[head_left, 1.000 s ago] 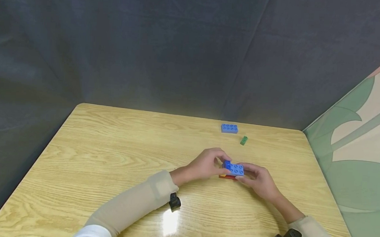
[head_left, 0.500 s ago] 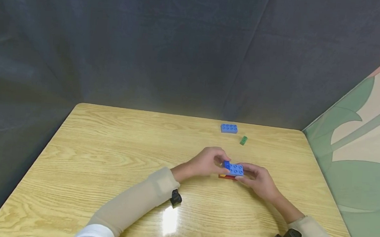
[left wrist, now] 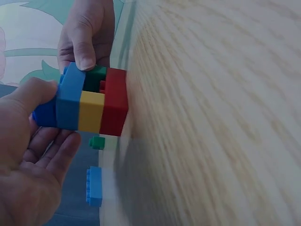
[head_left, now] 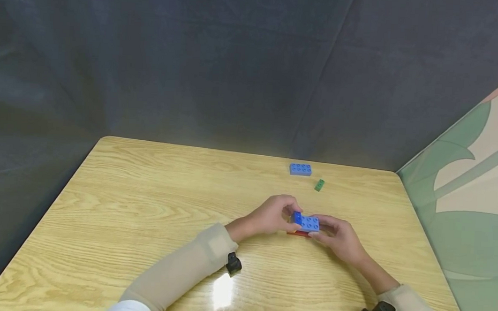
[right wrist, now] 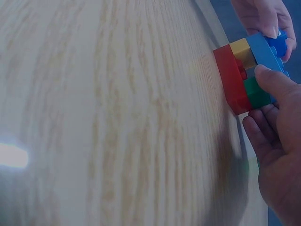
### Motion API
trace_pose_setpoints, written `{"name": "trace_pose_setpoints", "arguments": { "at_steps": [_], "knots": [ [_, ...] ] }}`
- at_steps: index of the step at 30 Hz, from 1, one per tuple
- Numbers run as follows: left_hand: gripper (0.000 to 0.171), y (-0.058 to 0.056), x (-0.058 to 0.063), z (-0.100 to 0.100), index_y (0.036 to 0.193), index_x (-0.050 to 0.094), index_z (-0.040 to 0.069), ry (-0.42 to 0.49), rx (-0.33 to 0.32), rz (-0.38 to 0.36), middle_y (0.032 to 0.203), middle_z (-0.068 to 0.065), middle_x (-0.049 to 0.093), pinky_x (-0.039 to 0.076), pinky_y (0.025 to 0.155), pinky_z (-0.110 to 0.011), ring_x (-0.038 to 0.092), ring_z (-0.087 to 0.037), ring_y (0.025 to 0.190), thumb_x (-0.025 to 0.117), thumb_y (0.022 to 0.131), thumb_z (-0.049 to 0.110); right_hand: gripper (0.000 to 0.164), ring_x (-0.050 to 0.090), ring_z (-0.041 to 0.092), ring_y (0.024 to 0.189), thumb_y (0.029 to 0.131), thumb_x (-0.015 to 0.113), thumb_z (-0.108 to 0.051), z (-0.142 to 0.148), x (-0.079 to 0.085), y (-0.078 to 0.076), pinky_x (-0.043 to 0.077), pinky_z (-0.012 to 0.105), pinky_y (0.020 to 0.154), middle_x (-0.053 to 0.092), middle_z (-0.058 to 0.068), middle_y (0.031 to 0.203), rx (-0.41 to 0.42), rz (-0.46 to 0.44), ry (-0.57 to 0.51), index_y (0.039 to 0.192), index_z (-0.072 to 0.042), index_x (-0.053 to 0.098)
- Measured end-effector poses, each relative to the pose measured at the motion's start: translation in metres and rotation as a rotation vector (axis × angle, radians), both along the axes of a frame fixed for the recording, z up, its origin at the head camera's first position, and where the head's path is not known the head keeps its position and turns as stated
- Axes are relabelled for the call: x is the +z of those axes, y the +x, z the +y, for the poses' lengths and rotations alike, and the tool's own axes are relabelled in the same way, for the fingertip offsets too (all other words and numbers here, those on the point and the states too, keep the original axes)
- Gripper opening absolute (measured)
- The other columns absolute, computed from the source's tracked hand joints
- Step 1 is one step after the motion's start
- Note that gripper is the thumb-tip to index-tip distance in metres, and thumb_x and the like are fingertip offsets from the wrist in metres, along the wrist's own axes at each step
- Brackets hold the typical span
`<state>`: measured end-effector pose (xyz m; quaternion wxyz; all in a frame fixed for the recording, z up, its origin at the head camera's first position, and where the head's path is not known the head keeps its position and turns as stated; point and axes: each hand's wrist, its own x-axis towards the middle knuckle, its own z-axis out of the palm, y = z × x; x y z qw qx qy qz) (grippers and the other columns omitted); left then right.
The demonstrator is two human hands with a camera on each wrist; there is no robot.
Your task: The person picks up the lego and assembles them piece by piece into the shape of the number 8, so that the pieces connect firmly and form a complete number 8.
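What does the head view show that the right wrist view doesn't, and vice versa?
Only head: the loose rectangular blue plastic brick, small loose green plastic brick and beige sleeves.
Only right wrist: the green plastic brick inside the multicoloured stack.
Both: left hand and right hand holding that stack, its red brick, yellow brick and two blue bricks, and the wooden table.

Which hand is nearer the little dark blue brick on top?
Left. The left hand pinches the dark blue brick; the right hand holds the opposite end of the brick stack.
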<state>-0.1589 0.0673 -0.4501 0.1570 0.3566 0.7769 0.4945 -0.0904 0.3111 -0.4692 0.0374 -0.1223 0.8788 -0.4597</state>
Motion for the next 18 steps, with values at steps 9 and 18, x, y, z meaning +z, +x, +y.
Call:
{"name": "trace_pose_setpoints", "arguments": {
  "at_steps": [9,18],
  "knots": [
    [0.030,0.0016,0.0010,-0.0005,0.108,0.068,0.007,-0.004,0.005,0.053,0.111,-0.001,0.070,0.051,0.090,-0.017,0.063,-0.004,0.097,0.085,0.084,0.009,0.041,0.068,0.028,0.113,0.090,0.078,-0.008,-0.0008,0.0001,0.0007,0.056,0.031,0.092,0.070,0.017,0.123,-0.007,-0.005,0.002,0.128,0.002,0.066],
    [0.026,-0.0003,0.0065,0.0008,0.102,0.069,0.009,-0.064,-0.003,0.079,0.106,0.002,0.070,0.051,0.089,-0.016,0.063,-0.005,0.097,0.086,0.083,0.012,0.041,0.067,0.028,0.114,0.090,0.077,-0.007,-0.0009,0.0008,-0.0002,0.056,0.032,0.093,0.070,0.017,0.123,-0.010,-0.013,-0.002,0.129,0.002,0.066]
  ]
}}
